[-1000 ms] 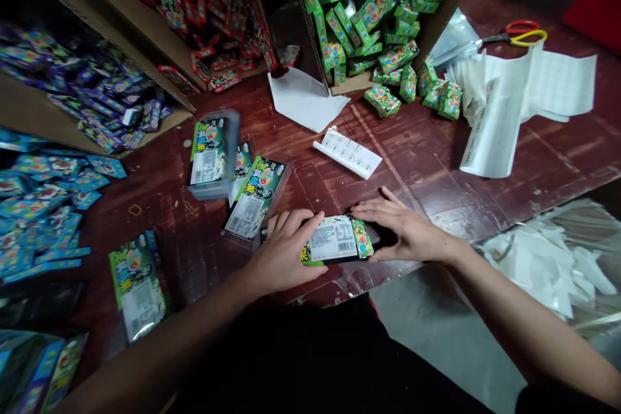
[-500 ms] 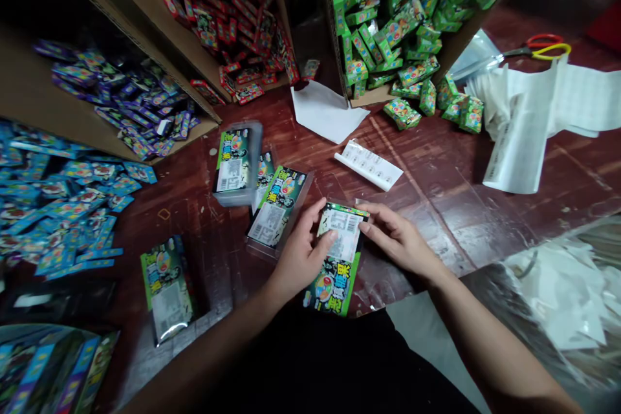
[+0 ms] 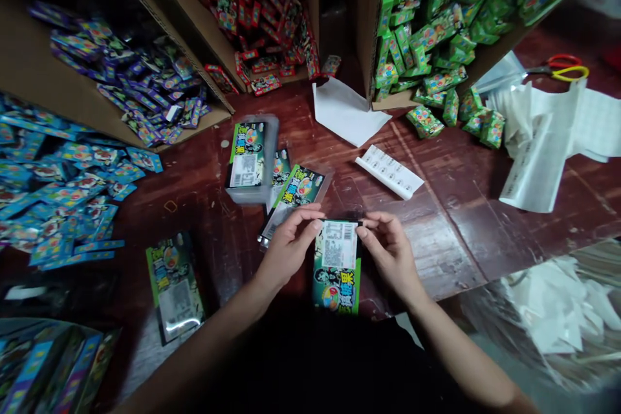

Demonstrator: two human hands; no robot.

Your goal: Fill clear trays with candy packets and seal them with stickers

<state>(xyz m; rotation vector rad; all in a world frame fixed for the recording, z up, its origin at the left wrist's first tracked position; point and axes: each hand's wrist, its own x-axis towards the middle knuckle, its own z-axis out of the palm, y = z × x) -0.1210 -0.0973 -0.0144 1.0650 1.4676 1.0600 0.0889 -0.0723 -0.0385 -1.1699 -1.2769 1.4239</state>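
Note:
A black and green candy pack with a white barcode label lies in front of my body, its printed name turned upside down. My left hand pinches its far left corner between thumb and fingers. At the far right corner, my right hand grips the same edge. Just beyond my left hand, a similar pack in a clear sleeve leans over another. Behind them rests a stack of clear-cased packs. One more pack lies to the left.
Cardboard boxes hold purple packets, red packets and green packets. Blue packets are heaped at left. A label sheet, white paper, a label roll and scissors lie on the table. A bag of scraps sits right.
My hands have drawn apart to the pack's two far corners, and the pack now sits straighter. My left hand has shifted left. The whole view has moved slightly.

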